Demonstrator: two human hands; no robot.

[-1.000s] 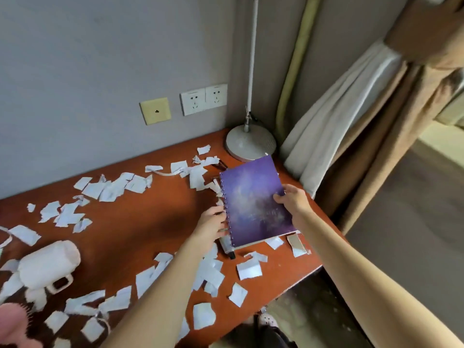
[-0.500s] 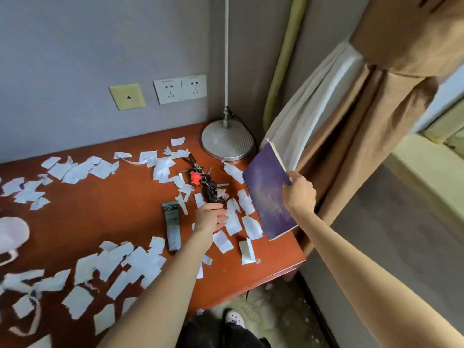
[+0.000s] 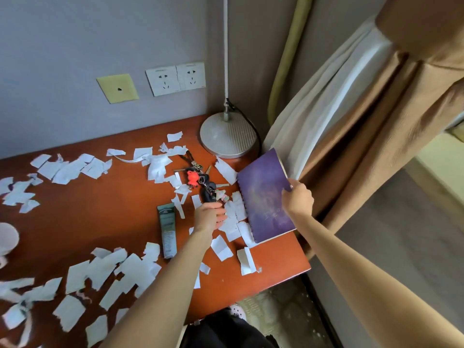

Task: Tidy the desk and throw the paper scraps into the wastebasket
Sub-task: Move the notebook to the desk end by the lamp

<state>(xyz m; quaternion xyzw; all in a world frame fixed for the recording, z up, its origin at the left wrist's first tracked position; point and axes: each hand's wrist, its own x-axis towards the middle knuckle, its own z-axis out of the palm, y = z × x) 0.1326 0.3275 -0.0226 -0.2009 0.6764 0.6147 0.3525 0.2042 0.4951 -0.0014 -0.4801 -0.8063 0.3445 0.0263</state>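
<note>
I see right hand (image 3: pixel 298 200) pinching notebook (image 3: pixel 263 199) at worktop's (image 3: pixel 113 222) 3 o'clock edge. A thin grip may drop it. Left hand (image 3: pixel 208 217) curled at keys (image 3: pixel 200 180), grip unclear.

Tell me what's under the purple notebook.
White scraps run up to the spiral edge of the notebook and seem to slip beneath it, on the desk. The right hand holds its right edge. Whatever lies under the cover's middle is hidden.

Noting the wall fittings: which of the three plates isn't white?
The leftmost plate, yellowish with one small hole; the two sockets right of it are white.
</note>
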